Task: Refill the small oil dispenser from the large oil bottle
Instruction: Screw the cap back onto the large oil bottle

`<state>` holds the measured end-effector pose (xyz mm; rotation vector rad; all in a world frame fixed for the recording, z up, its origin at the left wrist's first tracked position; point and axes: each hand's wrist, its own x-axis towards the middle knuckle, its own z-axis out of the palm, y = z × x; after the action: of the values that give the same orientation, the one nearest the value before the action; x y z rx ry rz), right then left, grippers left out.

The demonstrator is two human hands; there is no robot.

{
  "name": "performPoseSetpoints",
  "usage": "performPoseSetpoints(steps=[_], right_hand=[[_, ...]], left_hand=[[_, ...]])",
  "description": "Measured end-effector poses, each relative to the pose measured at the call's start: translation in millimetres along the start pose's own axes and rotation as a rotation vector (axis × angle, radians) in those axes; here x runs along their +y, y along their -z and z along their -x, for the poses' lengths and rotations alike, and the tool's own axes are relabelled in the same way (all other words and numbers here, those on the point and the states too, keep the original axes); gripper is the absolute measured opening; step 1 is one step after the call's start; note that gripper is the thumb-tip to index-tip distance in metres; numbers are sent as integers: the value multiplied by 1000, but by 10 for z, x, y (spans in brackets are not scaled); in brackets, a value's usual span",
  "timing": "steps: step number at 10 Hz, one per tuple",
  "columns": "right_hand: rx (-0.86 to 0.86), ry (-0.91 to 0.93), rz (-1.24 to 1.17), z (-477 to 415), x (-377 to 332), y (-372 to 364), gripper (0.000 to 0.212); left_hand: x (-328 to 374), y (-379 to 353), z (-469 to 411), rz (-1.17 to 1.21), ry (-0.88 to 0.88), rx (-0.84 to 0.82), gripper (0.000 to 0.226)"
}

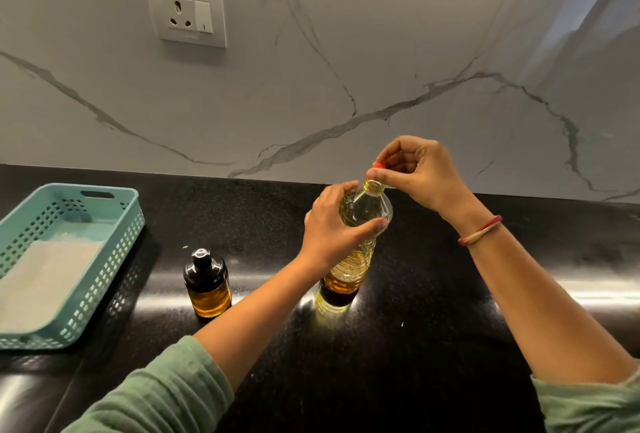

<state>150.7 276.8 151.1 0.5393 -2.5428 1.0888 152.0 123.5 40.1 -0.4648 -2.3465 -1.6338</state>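
The large clear oil bottle (pixel 360 224) stands upright on the black counter, holding yellow oil. My left hand (pixel 332 228) is wrapped around its shoulder. My right hand (pixel 419 172) pinches the small red cap (pixel 379 165) just above the bottle's bare threaded neck (pixel 374 185), so the cap is off the mouth. The small oil dispenser (pixel 207 282), dark amber glass with a black top in place, stands to the left of the big bottle, apart from both hands. It is roughly a third full of oil.
A teal perforated basket (pixel 114 245) with a white folded cloth (pixel 45 280) inside sits at the counter's left. A marble wall with a power socket (pixel 187 11) rises behind. The black counter (pixel 433 328) stretches right and toward me.
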Motion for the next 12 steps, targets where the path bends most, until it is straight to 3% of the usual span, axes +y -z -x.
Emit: performPoseSetpoints(steps=[3,7,12], right_hand=[[-74,-44,-2,-83,-40,106,27],[-200,-52,7,-122,-127,214,43],[-319,-13,334,-233,-305,230,22]], left_hand=[[-2,-13,-4,6,11,-8,76],[14,-11,4,10,22,-7,74],[67,-5,16,-2,51,-17,76]])
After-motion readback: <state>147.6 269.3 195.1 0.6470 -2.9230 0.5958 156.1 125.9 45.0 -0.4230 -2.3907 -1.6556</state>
